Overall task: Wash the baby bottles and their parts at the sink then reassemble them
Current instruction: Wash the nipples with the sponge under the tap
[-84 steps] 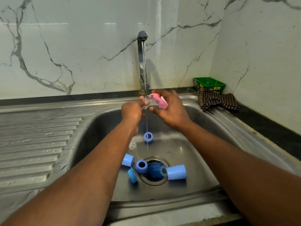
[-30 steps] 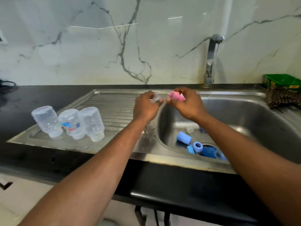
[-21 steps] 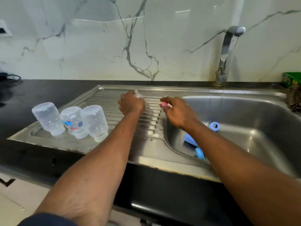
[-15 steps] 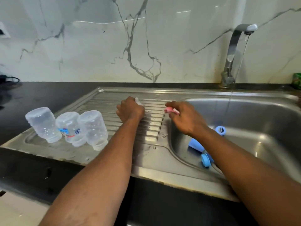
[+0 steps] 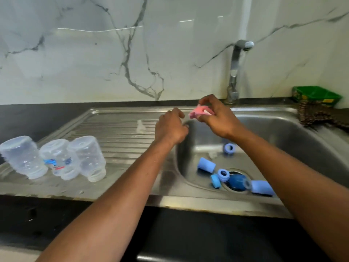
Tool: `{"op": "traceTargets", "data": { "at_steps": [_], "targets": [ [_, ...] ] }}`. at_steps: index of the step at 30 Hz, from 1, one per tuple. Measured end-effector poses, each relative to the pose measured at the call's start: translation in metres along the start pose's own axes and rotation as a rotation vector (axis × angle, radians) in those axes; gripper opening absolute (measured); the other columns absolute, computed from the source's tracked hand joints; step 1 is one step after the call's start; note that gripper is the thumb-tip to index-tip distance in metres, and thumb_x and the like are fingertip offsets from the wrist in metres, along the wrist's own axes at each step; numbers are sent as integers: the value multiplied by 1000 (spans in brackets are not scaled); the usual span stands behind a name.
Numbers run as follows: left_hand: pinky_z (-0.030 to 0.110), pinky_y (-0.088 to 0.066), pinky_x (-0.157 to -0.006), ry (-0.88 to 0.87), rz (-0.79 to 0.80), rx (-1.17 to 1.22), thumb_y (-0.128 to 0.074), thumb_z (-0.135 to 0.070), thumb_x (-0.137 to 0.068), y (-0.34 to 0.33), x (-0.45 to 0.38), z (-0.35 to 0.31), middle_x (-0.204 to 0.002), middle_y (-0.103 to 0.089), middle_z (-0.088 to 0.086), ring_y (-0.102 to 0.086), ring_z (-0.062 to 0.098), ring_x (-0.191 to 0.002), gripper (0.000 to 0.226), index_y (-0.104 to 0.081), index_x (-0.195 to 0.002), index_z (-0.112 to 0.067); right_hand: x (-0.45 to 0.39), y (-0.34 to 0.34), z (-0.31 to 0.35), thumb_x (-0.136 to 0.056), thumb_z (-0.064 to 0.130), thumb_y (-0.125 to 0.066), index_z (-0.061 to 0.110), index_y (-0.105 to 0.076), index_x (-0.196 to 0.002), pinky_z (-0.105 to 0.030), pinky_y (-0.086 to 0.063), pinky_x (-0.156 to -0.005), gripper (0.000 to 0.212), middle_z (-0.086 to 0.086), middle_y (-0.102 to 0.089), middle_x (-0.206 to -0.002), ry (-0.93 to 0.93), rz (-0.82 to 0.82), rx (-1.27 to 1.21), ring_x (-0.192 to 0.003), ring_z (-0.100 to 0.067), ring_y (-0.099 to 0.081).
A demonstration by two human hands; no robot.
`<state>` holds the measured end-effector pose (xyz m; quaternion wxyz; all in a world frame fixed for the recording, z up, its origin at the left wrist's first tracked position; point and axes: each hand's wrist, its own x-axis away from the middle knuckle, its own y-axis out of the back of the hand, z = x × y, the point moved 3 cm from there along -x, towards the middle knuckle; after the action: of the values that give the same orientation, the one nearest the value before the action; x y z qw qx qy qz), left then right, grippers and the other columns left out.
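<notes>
Three clear baby bottles (image 5: 56,157) stand upside down at the left of the drainboard (image 5: 117,140). One clear teat (image 5: 141,126) lies alone on the ribs, just left of my left hand (image 5: 171,128). That hand hovers at the basin's left rim with loosely curled fingers and holds nothing. My right hand (image 5: 217,118) grips a pink sponge (image 5: 199,111) above the basin. In the sink (image 5: 294,140) lie blue caps (image 5: 206,165) and blue rings (image 5: 229,147) around the drain, plus another clear teat (image 5: 213,154).
The tap (image 5: 235,72) rises behind the basin. A green box (image 5: 317,95) and a dark checked cloth (image 5: 321,116) sit at the back right corner. Black countertop (image 5: 37,116) surrounds the steel sink unit, with a marble wall behind.
My left hand has let go of the clear teat on the drainboard and drawn back towards the basin. My right hand has lifted with the pink sponge.
</notes>
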<state>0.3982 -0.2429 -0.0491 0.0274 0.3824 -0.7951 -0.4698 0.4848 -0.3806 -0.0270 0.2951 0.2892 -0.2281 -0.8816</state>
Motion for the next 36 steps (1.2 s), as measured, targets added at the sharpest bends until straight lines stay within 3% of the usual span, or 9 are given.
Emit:
{"op": "traceTargets", "data": {
  "at_steps": [3,6,9,12,15,22,26,33,36],
  "targets": [
    [40,-57,-84,-80,348,-185,-66,-22,-83,-35,-3,-41,-101,-71,11,-68,29,-93,19,-72,-100,-16,7,31,-19,-86,39,-69,19,-47,-119,-38,-46,-77,44,-9,-67,-110,-4,116,350,-98,-31,-63],
    [37,-57,-82,-151,732,-312,-70,-8,-82,-83,3,-68,-98,-74,13,-67,22,-71,20,-74,-102,-4,21,47,-56,-89,40,-64,23,-50,-119,-35,-39,-74,37,-9,-66,-118,-41,238,689,-106,-33,-60],
    [41,-58,-89,-201,926,-422,-69,-15,-86,-135,4,-72,-102,-72,10,-68,22,-78,18,-71,-103,-10,29,52,-90,-88,39,-68,25,-53,-118,-34,-42,-78,36,-4,-64,-122,-124,371,718,-106,-27,-59],
    [44,-50,-98,-305,780,-568,-69,-26,-87,-167,-13,-66,-122,-64,9,-62,30,-109,37,-64,-121,-13,18,57,-108,-84,37,-74,24,-55,-117,-39,-49,-85,40,-4,-64,-119,-161,359,640,-103,-25,-60],
    [43,-48,-101,-259,647,-550,-62,-17,-90,-178,-36,-52,-135,-58,10,-57,30,-122,42,-59,-132,-15,12,51,-125,-83,35,-76,26,-53,-114,-42,-51,-88,39,-5,-64,-117,-199,323,576,-99,-25,-60],
    [40,-50,-97,-215,760,-660,-69,-23,-89,-203,-46,-18,-129,-60,5,-59,27,-115,38,-62,-126,-22,8,50,-147,-83,37,-76,29,-51,-107,-36,-47,-77,36,-4,-59,-116,-278,282,489,-97,-23,-58],
    [35,-50,-83,-249,711,-723,-63,-19,-87,-208,-34,-18,-123,-63,10,-62,29,-109,28,-64,-114,-13,11,54,-146,-82,38,-77,29,-51,-108,-34,-45,-76,38,-4,-59,-118,-302,258,470,-98,-22,-57],
    [35,-48,-87,-198,616,-645,-71,-13,-84,-190,-39,-14,-128,-55,8,-58,27,-113,34,-60,-116,-20,11,60,-141,-84,35,-76,24,-53,-115,-37,-50,-82,40,-6,-60,-119,-317,200,444,-101,-24,-58],
    [36,-47,-84,-231,503,-508,-71,-27,-88,-190,-39,-27,-125,-59,6,-59,28,-109,30,-60,-115,-22,11,63,-140,-84,34,-75,24,-54,-115,-40,-52,-87,39,-5,-60,-119,-336,177,427,-101,-24,-58]
  ]
}}
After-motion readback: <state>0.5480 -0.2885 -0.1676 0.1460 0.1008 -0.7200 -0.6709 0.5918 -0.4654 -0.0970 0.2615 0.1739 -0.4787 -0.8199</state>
